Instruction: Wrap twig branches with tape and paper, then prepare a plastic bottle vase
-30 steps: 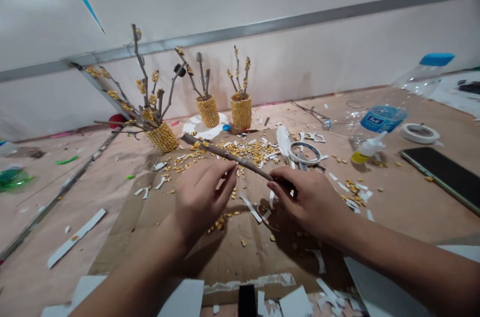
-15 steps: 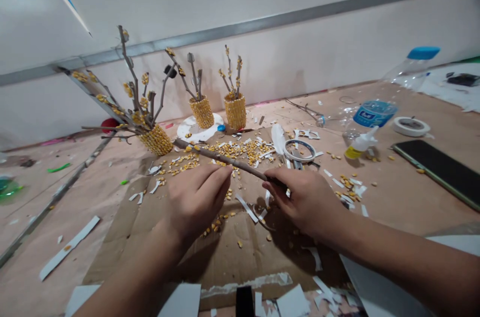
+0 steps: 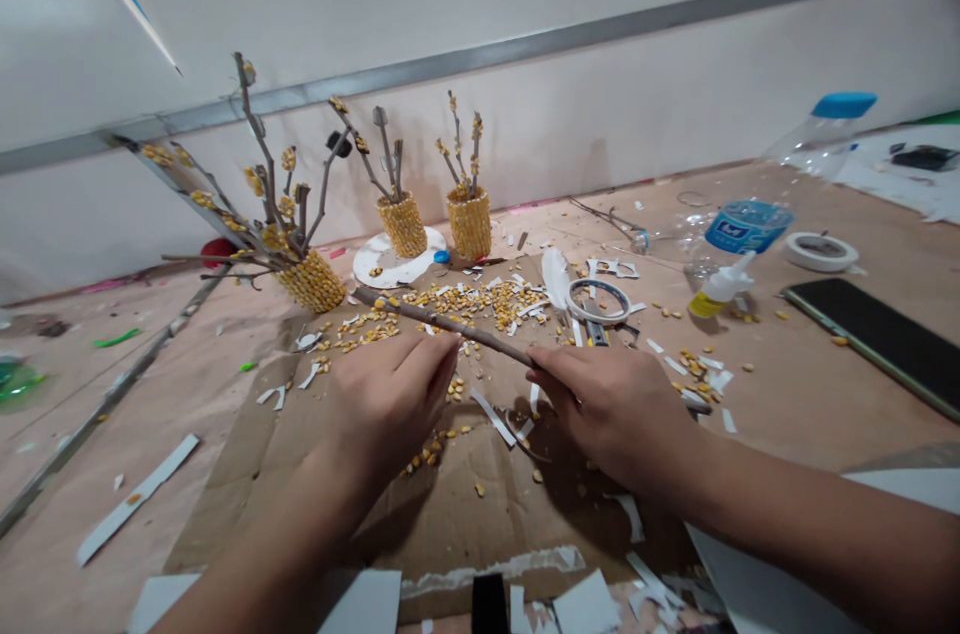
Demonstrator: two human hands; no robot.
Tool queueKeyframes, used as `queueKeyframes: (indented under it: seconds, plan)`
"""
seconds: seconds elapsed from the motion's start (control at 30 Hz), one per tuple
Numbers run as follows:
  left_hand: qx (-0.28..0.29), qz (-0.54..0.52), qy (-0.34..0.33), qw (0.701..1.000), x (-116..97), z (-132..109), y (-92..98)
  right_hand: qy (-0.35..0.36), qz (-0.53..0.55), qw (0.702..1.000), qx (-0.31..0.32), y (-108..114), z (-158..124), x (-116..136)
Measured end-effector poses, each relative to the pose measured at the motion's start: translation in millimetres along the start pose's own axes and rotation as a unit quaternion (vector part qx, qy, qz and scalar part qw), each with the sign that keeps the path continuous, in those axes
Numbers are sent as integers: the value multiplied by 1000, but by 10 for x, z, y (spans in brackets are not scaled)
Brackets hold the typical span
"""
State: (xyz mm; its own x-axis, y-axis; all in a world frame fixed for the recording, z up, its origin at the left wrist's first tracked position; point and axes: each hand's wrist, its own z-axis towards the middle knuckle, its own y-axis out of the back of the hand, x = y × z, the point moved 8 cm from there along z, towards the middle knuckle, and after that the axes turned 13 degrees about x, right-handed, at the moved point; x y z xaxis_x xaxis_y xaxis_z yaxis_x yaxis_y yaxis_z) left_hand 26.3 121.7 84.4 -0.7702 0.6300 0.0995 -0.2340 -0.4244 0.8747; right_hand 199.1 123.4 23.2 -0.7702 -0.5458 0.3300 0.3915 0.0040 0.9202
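My right hand (image 3: 611,404) grips the near end of a thin brown twig (image 3: 435,317) that slants up to the left over a sheet of brown cardboard (image 3: 465,504). My left hand (image 3: 394,394) has its fingers pressed together, the tips touching the twig near its middle. A few yellow corn kernels sit on the twig's far end. Loose corn kernels (image 3: 480,299) lie scattered under and behind the twig.
Three kernel-covered pots with twig branches stand behind: one at the left (image 3: 311,279), two in the middle (image 3: 403,224) (image 3: 470,222). To the right lie a tape ring (image 3: 598,300), a glue bottle (image 3: 720,286), a plastic water bottle (image 3: 772,204), another tape roll (image 3: 821,252) and a phone (image 3: 885,339). Paper scraps litter the table.
Both hands and the twig have kept almost the same pose; the view shifted slightly to the right and the left fingertips slid a little along the twig.
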Motion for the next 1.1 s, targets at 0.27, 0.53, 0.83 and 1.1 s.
queueKeyframes:
  seconds: [0.27,0.53,0.83,1.1]
  plan:
    - [-6,14,1,1000,-3,5,-14,-15,23,999,44,-56,42,-30]
    - [-12,-76,95,992,314,-11,-7,-80,47,995,33,21,100,-282]
    - [298,-5,180,937,628,33,-973,-100,6,994,34,30,154,-324]
    - [297,0,168,940,620,27,-1023,-106,9,994,27,99,133,-352]
